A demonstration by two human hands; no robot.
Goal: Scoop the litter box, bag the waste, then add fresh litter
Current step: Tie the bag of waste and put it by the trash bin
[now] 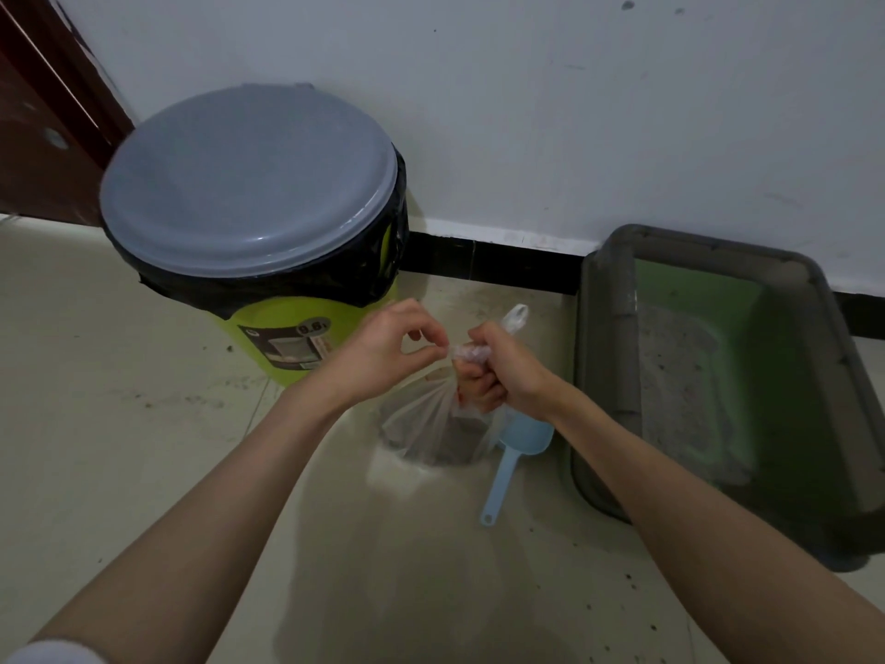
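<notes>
At the centre of the view a clear plastic bag point(433, 431) sits on the floor point(143, 448), its lower part dark with scooped waste. The right hand point(498, 371) is clenched around the gathered neck of the bag, fingers curled tight, with a twisted tail of plastic sticking up out of the fist toward 12 o'clock. The left hand point(383, 349), just beside it at 9 o'clock, pinches another bit of the bag's top between thumb and fingertips; the other fingers are curled loosely.

A pale blue scoop point(515, 452) lies on the floor at 5 o'clock from the bag, its bowl touching or partly under the plastic, its handle pointing toward the person.

The litter box point(603, 357), grey-rimmed with a green inside, stands at 3 o'clock, against the wall point(574, 112). A thin layer of pale litter point(680, 371) covers part of its bottom.

At 10 o'clock stands a lime-green bin point(282, 345) with a black liner folded over its rim and a grey lid point(249, 179) closed on top. A dark door point(38, 136) shows at the far 10 o'clock corner. Dark specks dot the floor.
</notes>
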